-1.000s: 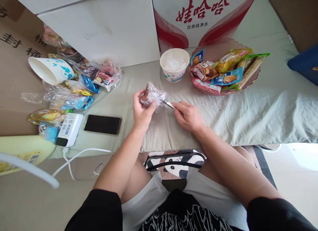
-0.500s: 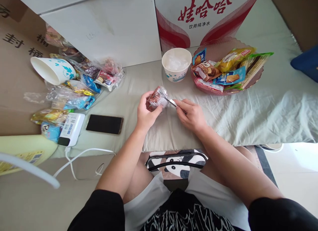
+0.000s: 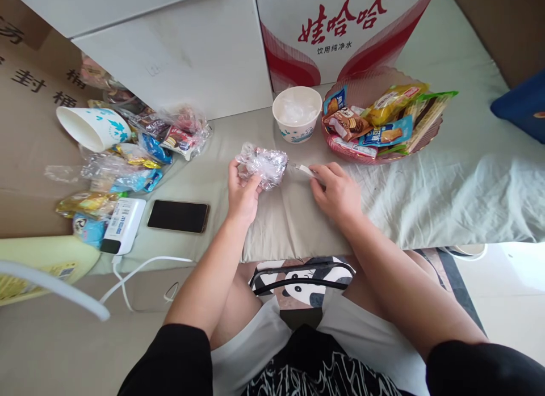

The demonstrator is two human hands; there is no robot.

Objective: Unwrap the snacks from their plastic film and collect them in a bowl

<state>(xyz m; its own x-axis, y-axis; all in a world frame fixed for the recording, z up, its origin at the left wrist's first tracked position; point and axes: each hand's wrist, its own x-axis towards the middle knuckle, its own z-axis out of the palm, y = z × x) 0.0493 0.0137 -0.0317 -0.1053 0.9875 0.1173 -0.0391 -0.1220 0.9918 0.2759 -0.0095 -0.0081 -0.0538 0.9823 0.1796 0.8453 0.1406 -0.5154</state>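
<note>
My left hand (image 3: pixel 242 196) is closed on a crumpled clear plastic wrapper (image 3: pixel 269 168) with reddish patches showing through it; what lies inside is mostly hidden. To the right, my right hand (image 3: pixel 339 194) grips a slim white tool (image 3: pixel 305 170) with a thin pale tip, which looks like a small knife. The tip points left at the wrapper, close to its right edge; I cannot tell whether it touches. Just beyond both hands stands a paper cup (image 3: pixel 297 132) with clear plastic inside.
A pink ribbed bowl (image 3: pixel 340 152) of packaged snacks stands right of the cup. At left lie a phone (image 3: pixel 179 216), a white power bank (image 3: pixel 123 226) with a cable, a pile of wrapped snacks (image 3: pixel 140 160) and a tipped paper cup (image 3: pixel 93 128). White boxes (image 3: pixel 179 61) block the back.
My right hand and the tool have drawn slightly right, away from the wrapped item. The item has turned in my left hand, so more loose plastic and less red shows.
</note>
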